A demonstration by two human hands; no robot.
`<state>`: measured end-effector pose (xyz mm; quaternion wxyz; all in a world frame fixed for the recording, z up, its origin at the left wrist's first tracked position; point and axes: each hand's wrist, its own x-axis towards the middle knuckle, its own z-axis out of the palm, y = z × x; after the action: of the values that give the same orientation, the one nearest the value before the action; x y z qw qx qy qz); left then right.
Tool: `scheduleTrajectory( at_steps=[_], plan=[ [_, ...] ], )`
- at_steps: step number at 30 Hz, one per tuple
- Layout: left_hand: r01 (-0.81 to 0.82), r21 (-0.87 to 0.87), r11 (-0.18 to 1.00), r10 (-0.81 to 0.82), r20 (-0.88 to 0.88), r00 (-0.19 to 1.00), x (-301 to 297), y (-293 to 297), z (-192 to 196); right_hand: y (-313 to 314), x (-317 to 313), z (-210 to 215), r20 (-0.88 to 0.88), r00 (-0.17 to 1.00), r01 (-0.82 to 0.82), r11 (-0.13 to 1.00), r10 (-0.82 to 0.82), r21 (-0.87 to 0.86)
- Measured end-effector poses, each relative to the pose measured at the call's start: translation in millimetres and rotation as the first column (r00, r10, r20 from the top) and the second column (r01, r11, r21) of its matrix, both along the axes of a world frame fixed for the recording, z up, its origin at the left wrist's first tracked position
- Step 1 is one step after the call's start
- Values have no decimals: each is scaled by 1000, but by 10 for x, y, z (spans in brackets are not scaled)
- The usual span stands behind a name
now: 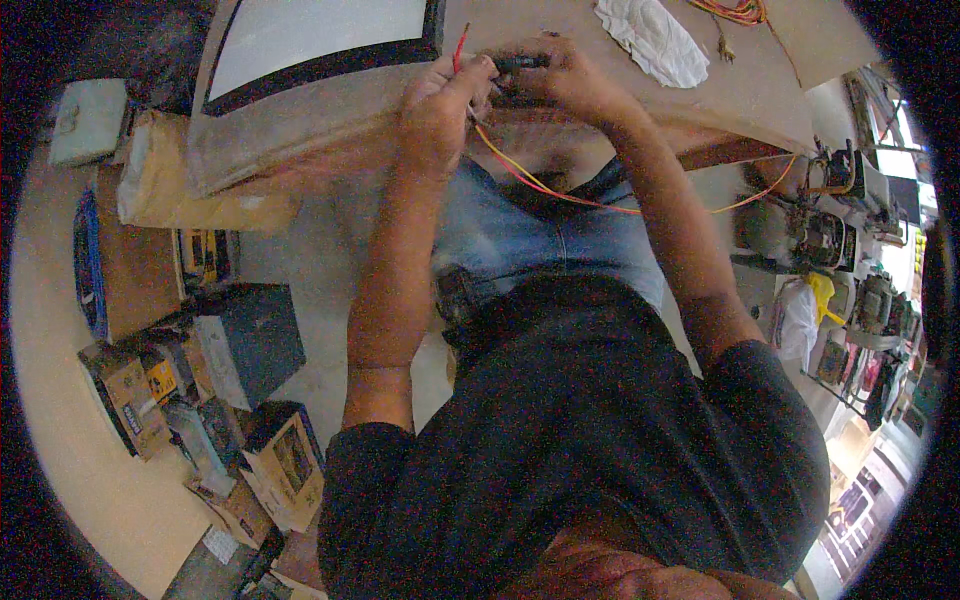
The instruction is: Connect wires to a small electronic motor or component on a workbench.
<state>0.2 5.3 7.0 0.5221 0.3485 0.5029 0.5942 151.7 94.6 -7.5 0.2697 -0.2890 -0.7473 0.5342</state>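
At the near edge of the table, my left hand is closed on a red and yellow wire, its thumb pressed over it. One red end sticks up above the thumb. Close beside it, my right hand is closed around a small black-handled tool. The tool's tip lies near the left fingers, and its exact kind is not clear. From my left hand the wire sags over my lap, passes under my right forearm and rises toward the right end of the table.
On the table lie a black-framed white panel, a crumpled white cloth and a coil of red and yellow wire. Boxes stack up at left on the floor. Crowded shelves stand at right.
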Motion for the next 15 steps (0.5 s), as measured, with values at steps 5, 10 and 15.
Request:
scheduleTrajectory(
  at_steps=[5, 10, 15],
  plan=[
    [138, -8, 990, -127, -434, 892, 138, 51, 8, 788, 181, -16, 42, 961, -273, 962, 274, -28],
    [-36, -182, 983, -44, -419, 907, -28, 39, -204, 295, -3, 764, 193, 980, -84, 977, 45, 197],
    [-25, -208, 978, -17, -199, 980, 53, 244, -248, 117, -49, 821, -10, 951, 296, 916, -310, -272]
  ],
)
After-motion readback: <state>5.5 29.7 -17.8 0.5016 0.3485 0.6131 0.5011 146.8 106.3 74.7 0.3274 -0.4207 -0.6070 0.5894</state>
